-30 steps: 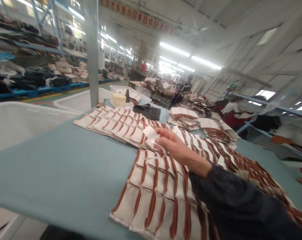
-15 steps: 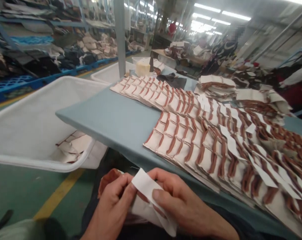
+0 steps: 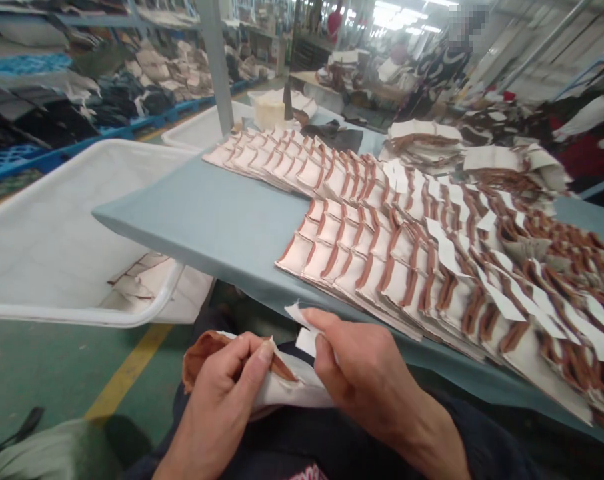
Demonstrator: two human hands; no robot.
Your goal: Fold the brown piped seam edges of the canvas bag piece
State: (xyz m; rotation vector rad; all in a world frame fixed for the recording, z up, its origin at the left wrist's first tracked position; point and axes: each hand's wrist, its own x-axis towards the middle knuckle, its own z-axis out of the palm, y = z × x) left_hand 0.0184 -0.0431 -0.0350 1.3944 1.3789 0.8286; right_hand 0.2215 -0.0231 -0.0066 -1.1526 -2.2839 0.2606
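Over my lap, my left hand [image 3: 222, 393] pinches a cream fabric piece with brown trim [image 3: 282, 383] near its brown end. My right hand [image 3: 362, 377] grips the same piece from the right, and a white paper strip [image 3: 305, 333] sticks up between its thumb and forefinger. Just beyond my hands, rows of overlapping cream and brown pieces [image 3: 382, 260] lie fanned out on the grey-blue table [image 3: 217, 220], many with white strips on them.
A white bin [image 3: 57, 233] with a few pieces inside stands left of the table; a second bin is behind it. A grey post [image 3: 215, 63], shelves of fabric at left, stacked pieces [image 3: 422, 137] at the table's back, and a person [image 3: 442, 60] working far behind.
My right hand left the rows with a piece and came down to my lap, where both hands took hold. Since half a second ago the white strip has been drawn rightward off the piece.
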